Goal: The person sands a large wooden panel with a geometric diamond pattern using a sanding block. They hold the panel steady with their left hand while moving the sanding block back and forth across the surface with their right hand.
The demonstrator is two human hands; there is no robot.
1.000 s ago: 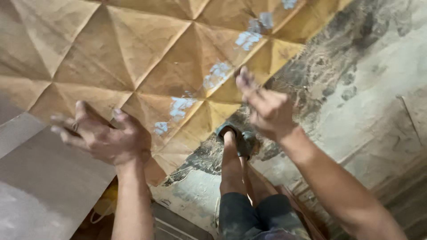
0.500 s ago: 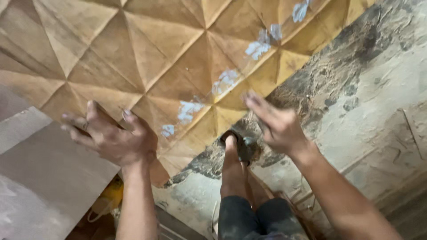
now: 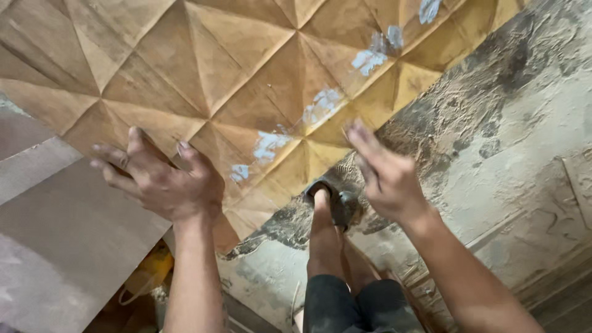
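Note:
A large tan panel with a raised pattern of triangular facets fills the upper left, with pale blue-white smears along one ridge. My left hand lies flat on the panel's lower left edge with the fingers spread. My right hand hovers with fingers stretched out beside the panel's lower right edge, close to the edge; contact cannot be told. Neither hand holds anything.
Below the panel, my legs in dark shorts and my feet stand on a dirty, stained concrete floor. A smooth grey-brown sheet lies at the lower left. Something yellow shows under it.
The view has drifted, so the panel and both hands sit lower and further right in the frame. My right hand has dropped from a raised pose towards the panel's edge.

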